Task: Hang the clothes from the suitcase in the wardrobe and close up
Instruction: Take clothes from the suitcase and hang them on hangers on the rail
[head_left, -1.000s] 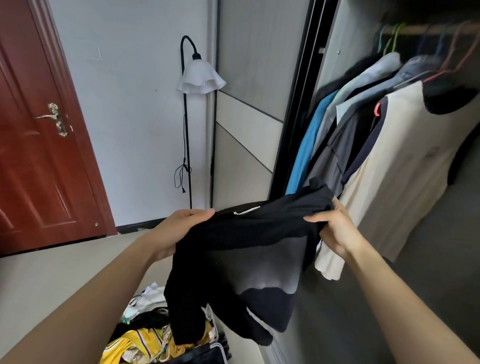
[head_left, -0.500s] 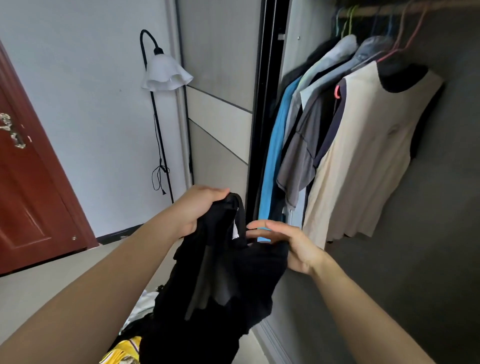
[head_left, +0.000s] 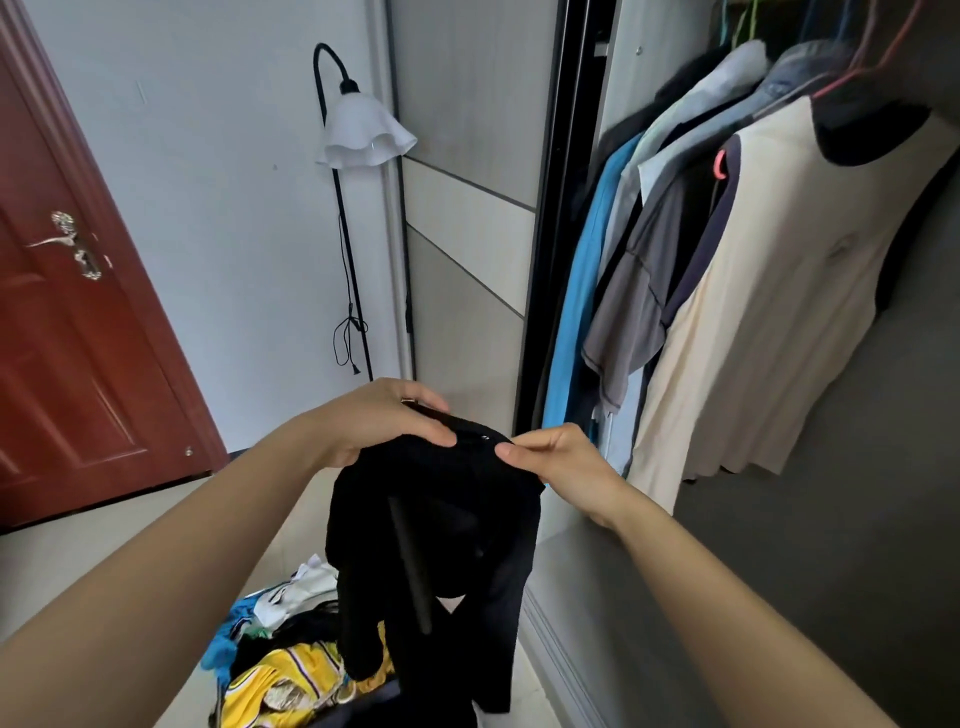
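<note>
Red door (head_left: 78, 338): far left, closed; no part in the job.

Floor lamp (head_left: 363, 130): against the white wall, just beside the wardrobe's sliding panel (head_left: 467, 218). Panel set aside, leaving the hanging space open for loading.

Heap of clothes (head_left: 291, 670): yellow, white and blue, low on the floor near the wardrobe's base. Probably lying in the suitcase, though the case itself is barely visible. More left to hang, judging by the heap.

Left hand (head_left: 384, 421): fingers curled over the top of the black garment (head_left: 441, 530), thumb clamped on the cloth.

Black garment: up in mid-air between heap and wardrobe, drooping limp below both hands. No hanger visible in it.

Right hand (head_left: 556, 457): thumb and forefinger pinched on the same top edge, likely to find and spread the neckline.

Hung row: blue shirt (head_left: 582, 291), grey shirt (head_left: 639, 291), cream vest (head_left: 769, 291). Packed toward the opening's left side, with free room to the right.
</note>
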